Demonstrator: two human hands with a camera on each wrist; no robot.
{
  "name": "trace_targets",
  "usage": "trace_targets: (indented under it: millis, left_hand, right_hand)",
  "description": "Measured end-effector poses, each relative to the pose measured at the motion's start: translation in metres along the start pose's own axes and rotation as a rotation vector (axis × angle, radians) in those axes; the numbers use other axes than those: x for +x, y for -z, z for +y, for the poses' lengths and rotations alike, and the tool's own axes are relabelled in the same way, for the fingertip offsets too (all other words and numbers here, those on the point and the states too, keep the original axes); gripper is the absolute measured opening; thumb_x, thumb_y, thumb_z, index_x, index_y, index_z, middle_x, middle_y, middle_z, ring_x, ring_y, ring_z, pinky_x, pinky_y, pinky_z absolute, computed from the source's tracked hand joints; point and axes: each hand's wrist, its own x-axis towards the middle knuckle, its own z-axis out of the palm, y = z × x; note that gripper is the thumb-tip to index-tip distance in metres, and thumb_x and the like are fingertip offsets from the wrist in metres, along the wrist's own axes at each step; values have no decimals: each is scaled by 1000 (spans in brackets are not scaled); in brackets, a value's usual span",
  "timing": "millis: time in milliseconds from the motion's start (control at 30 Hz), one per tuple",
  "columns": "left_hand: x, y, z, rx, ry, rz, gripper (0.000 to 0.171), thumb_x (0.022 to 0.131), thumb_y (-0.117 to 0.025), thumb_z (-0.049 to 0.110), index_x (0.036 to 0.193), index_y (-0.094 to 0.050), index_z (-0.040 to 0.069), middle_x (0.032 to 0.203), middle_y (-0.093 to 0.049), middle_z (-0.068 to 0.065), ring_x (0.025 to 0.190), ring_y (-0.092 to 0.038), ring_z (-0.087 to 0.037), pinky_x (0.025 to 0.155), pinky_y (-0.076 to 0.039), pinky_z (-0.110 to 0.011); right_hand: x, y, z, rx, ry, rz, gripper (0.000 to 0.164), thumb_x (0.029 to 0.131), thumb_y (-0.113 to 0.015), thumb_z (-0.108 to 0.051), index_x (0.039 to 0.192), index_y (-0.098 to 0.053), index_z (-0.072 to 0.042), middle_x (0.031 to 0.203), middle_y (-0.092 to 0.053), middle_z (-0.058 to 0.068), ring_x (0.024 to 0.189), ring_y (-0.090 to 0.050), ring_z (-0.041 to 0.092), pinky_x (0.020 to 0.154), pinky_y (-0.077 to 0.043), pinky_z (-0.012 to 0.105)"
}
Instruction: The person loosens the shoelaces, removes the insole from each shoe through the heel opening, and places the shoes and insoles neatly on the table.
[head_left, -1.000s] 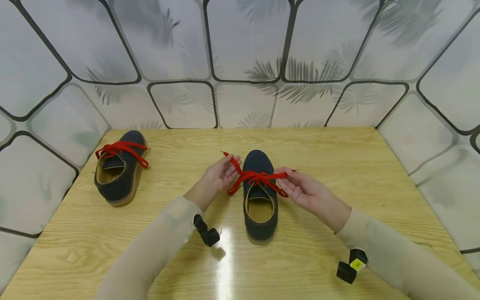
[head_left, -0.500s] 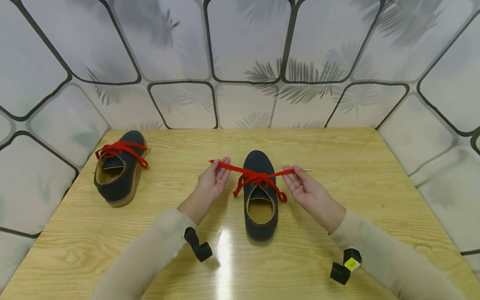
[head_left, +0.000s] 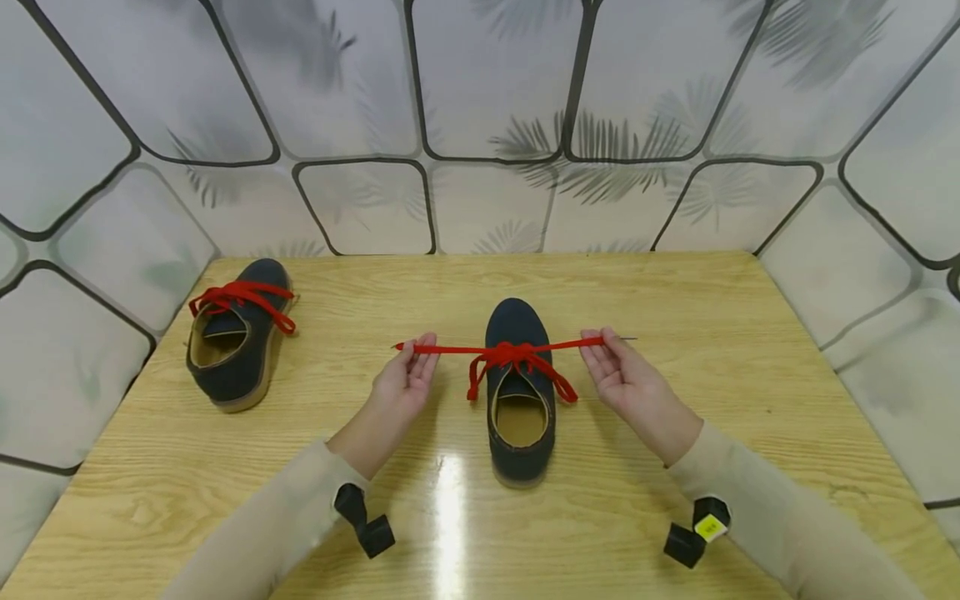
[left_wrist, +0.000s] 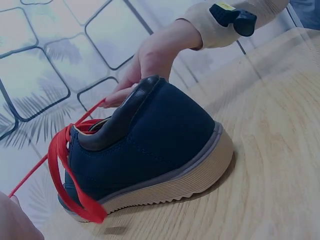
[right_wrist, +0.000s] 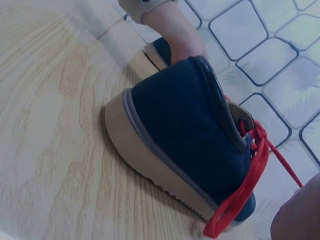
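A dark navy shoe (head_left: 522, 450) stands at the middle of the table, toe pointing away from me. Its red shoelace (head_left: 514, 355) is tied in a bow over the tongue, one loop drooping on each side. My left hand (head_left: 397, 390) pinches one lace end left of the shoe, the tip poking out beyond the fingers. On the right, my right hand (head_left: 630, 387) pinches the other end, with a thin tip sticking out past it. Both ends run taut and nearly level from the knot. The left wrist view shows a loop (left_wrist: 75, 195) hanging down the shoe's side.
A second navy shoe (head_left: 238, 367) with a red bow stands at the table's far left. The pale wooden table (head_left: 675, 300) meets patterned curtain walls (head_left: 487, 208) at the back and sides. Small black cameras (head_left: 365, 522) sit on both wrists.
My hands have moved apart, the left one outward and slightly nearer me, drawing both lace ends straight. The bow's knot looks tighter and more compact. Both shoes have stayed in place.
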Motion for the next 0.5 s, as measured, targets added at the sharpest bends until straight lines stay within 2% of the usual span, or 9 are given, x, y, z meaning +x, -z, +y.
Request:
trace_targets:
  millis: [67, 133, 267, 367, 500]
  left_hand:
    - [-2, 2, 1, 3, 4, -8, 19, 101, -38, 15, 116, -47, 6, 82, -68, -7, 119, -56, -13, 95, -45, -24]
    - [-4, 4, 2, 2, 6, -19, 15, 101, -38, 16, 108, -47, 6, 77, -69, -7, 105, -65, -13, 93, -46, -22]
    - [-7, 6, 7, -63, 11, -29, 12, 101, -40, 16, 102, -47, 6, 77, -70, -9, 75, -70, -15, 90, -48, -22]
    - [-7, 8, 13, -137, 24, -14, 13, 100, -42, 16, 107, -48, 7, 80, -70, -10, 88, -70, -16, 91, -47, -23]
    - [-6, 13, 25, -201, 38, -4, 16, 100, -43, 17, 113, -48, 9, 81, -70, -12, 111, -61, -11, 93, -46, -23]
  right_hand:
    - [0, 2, -5, 21, 3, -7, 6, 91, -59, -6, 87, -64, -4, 83, -69, 14, 90, -68, 18, 101, -41, 25]
    - [0, 4, -10, 42, 5, -5, 4, 90, -59, -6, 90, -63, -5, 84, -69, 14, 92, -68, 18, 101, -41, 24]
    - [2, 7, -22, 101, 6, 10, 4, 90, -60, -7, 91, -64, -6, 86, -69, 13, 99, -65, 12, 101, -41, 22]
    - [3, 9, -32, 143, 1, 14, 5, 91, -59, -7, 90, -63, -6, 86, -68, 11, 104, -62, 6, 99, -42, 20]
    - [4, 13, -45, 171, -5, 8, 7, 91, -58, -10, 88, -63, -6, 84, -68, 11, 101, -62, 4, 95, -45, 19]
